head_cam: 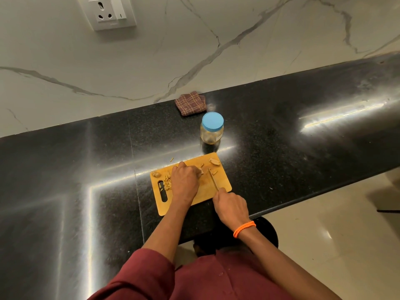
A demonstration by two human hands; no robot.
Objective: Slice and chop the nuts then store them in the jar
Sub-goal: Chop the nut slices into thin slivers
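Observation:
A wooden cutting board (223, 182) lies on the black counter. My left hand (185, 180) rests on the board, its fingertips pinching a nut piece (201, 171). My right hand (230, 207) grips the handle of a knife (213, 179), whose blade points away over the board just right of that piece. Sliced nut bits (167, 181) lie in a pile at the board's left, a whole nut (155, 174) sits at its left corner, and more pieces (214, 162) lie at the far corner. A clear jar with a blue lid (212, 127), closed, stands behind the board.
A folded brown checked cloth (190, 103) lies by the marble wall behind the jar. One nut sliver (172, 159) lies on the counter (303, 148) past the board. The counter edge runs diagonally on the right, above pale floor tiles. A wall socket (107, 13) is top left.

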